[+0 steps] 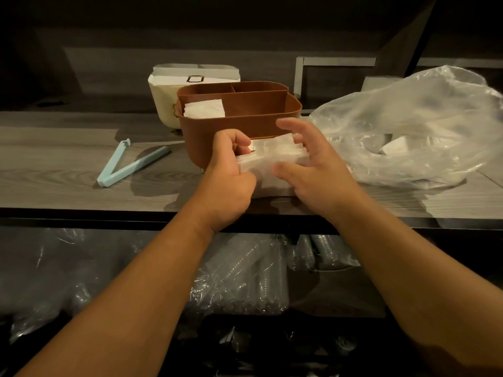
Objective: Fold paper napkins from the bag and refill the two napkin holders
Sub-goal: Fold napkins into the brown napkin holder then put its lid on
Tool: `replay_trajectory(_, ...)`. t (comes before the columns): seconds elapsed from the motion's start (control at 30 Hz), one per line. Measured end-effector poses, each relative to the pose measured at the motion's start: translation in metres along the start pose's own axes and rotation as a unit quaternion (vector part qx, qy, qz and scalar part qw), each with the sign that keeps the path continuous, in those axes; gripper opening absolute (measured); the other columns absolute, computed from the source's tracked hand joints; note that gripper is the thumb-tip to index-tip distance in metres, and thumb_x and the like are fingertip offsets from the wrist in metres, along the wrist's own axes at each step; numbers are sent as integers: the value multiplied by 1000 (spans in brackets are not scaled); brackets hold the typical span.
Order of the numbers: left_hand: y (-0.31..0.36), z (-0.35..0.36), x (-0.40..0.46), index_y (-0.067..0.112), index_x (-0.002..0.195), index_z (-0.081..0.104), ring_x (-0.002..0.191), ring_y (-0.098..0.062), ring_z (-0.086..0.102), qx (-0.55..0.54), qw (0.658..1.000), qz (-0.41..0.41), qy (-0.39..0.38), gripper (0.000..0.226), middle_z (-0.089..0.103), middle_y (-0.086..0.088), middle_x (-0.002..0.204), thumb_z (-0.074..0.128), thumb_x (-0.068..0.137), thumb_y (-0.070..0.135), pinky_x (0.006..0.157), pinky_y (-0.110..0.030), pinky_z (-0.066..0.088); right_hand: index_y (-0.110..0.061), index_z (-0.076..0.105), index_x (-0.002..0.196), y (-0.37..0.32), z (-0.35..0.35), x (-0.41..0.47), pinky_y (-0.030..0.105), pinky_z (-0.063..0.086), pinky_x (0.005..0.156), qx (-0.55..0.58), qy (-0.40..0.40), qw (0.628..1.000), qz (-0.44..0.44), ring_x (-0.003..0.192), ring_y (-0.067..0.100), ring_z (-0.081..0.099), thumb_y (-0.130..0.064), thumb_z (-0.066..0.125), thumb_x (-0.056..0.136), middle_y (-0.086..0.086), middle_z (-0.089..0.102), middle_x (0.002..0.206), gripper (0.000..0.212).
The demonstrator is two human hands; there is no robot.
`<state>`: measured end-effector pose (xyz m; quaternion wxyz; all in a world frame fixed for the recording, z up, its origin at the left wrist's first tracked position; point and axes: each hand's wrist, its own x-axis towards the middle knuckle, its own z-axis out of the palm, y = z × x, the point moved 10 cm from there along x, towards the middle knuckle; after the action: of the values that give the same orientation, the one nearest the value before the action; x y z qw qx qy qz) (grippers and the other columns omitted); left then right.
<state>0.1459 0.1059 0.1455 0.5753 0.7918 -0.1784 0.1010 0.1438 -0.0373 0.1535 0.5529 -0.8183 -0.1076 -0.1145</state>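
A brown napkin holder (245, 115) stands on the grey wooden counter (68, 170), with a few folded white napkins (204, 108) in its left front compartment. Behind it stands a white napkin holder (163, 99) full of napkins. A stack of white napkins (272, 159) lies in front of the brown holder. My left hand (228, 172) grips the stack's left end with curled fingers. My right hand (313, 170) hovers at its right side, fingers spread and relaxed, thumb on the stack. A clear plastic bag (422, 126) to the right holds more napkins (394, 145).
A light blue bag clip (128, 167) lies open on the counter to the left. Below the counter's front edge a shelf holds plastic-wrapped stacks of clear cups (245, 278). A dark wall and a metal frame (334, 66) rise behind.
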Motion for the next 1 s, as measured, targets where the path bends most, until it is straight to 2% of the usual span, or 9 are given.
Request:
replay_trajectory(0.13, 1, 0, 0, 32, 121, 38, 102, -9, 53, -14, 1000, 14, -1, 52, 45, 5, 115, 62, 90, -2, 74, -15, 53, -43, 54, 125, -9, -4, -1, 16, 50, 82, -29, 41, 999, -21, 115, 9, 51, -14, 67, 91, -12, 50, 133, 46)
replay_trajectory(0.23, -2, 1, 1, 34, 126, 39, 108, -11, 54, -26, 1000, 13, -1, 52, 48, 4, 120, 62, 93, 1, 75, -11, 52, -38, 58, 114, 5, -11, -3, 20, 56, 74, -18, 67, 997, 24, 109, 14, 56, -5, 64, 85, -8, 53, 128, 44)
replay_trajectory(0.3, -3, 2, 3, 35, 129, 38, 111, -10, 54, -16, 1000, 13, -2, 51, 50, 6, 120, 60, 96, 2, 76, -7, 51, -35, 55, 112, 14, -13, -5, 18, 57, 71, -11, 70, 996, 53, 109, 16, 57, -1, 65, 84, -6, 55, 124, 45)
replay_trajectory(0.4, -2, 2, 3, 35, 129, 39, 111, -9, 54, -8, 1000, 21, 3, 52, 50, 8, 117, 57, 96, 0, 82, -11, 52, -36, 47, 116, 18, -8, -6, 21, 60, 70, 9, 47, 996, 76, 103, 15, 58, 1, 65, 86, -8, 53, 120, 50)
replay_trajectory(0.57, 4, -4, -2, 34, 126, 38, 103, 4, 50, -18, 998, 50, 36, 55, 47, 8, 112, 57, 93, -5, 90, -13, 48, -38, 39, 119, 19, -3, -3, 14, 56, 57, 62, 41, 993, 88, 92, 10, 55, 1, 66, 85, -11, 47, 113, 58)
replay_trajectory(0.67, 3, 0, -1, 32, 124, 33, 101, -4, 45, 12, 999, 32, 19, 63, 39, 10, 108, 55, 85, -13, 78, -4, 44, -35, 39, 118, 24, 3, -2, 16, 56, 57, 70, 26, 991, 107, 94, 12, 56, 1, 67, 86, -9, 48, 111, 55)
replay_trajectory(0.77, 1, 2, -1, 32, 122, 30, 98, -7, 43, 36, 999, 12, 7, 66, 34, 13, 106, 54, 82, -16, 68, -1, 44, -36, 38, 120, 25, 1, -2, 18, 58, 58, 54, 28, 992, 114, 91, 12, 56, 0, 67, 85, -15, 45, 104, 58)
replay_trajectory(0.9, 1, 1, 0, 33, 120, 30, 98, -8, 44, 32, 999, 8, 19, 64, 35, 11, 106, 56, 86, -14, 69, -2, 45, -36, 39, 119, 27, 4, -1, 16, 56, 57, 46, 9, 991, 126, 96, 15, 60, -2, 69, 85, -9, 48, 109, 56)
replay_trajectory(1.0, 1, 2, -2, 37, 121, 32, 104, -10, 46, 40, 999, 7, 20, 63, 38, 3, 116, 55, 87, -10, 70, -2, 44, -36, 41, 117, 28, 2, 0, 21, 59, 57, 18, -12, 989, 147, 90, 15, 63, -8, 69, 85, -9, 50, 105, 51)
